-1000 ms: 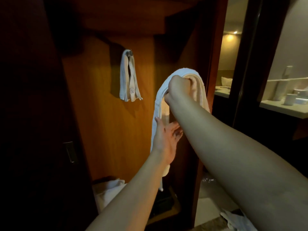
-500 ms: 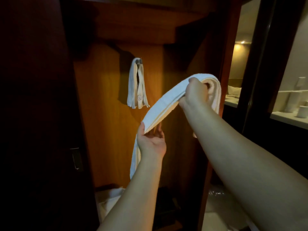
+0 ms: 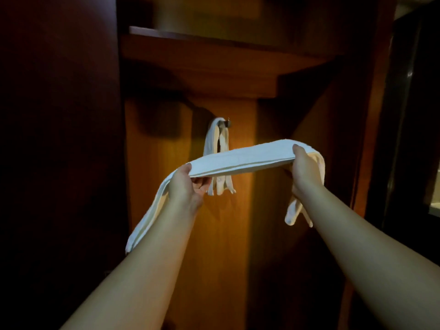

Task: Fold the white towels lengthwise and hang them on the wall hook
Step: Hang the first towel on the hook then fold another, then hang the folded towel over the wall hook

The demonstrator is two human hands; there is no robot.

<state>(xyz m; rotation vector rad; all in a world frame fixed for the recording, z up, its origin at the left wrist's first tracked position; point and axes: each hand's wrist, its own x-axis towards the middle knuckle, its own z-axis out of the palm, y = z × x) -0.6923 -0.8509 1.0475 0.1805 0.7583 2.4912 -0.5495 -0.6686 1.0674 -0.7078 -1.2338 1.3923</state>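
L hand (image 3: 184, 184) grips the long white folded cloth towel (image 3: 240, 158) near its L third, tail drooping down-left. Behind the span, another folded white towel (image 3: 217, 148) already hangs on the small metal wall hook (image 3: 227, 123). R hand (image 3: 306, 164) clenches the towel's other end. Vs 1 s ago: towel went from vertical drape to taut, near-level span, raised toward the hook; looks ready to hang.
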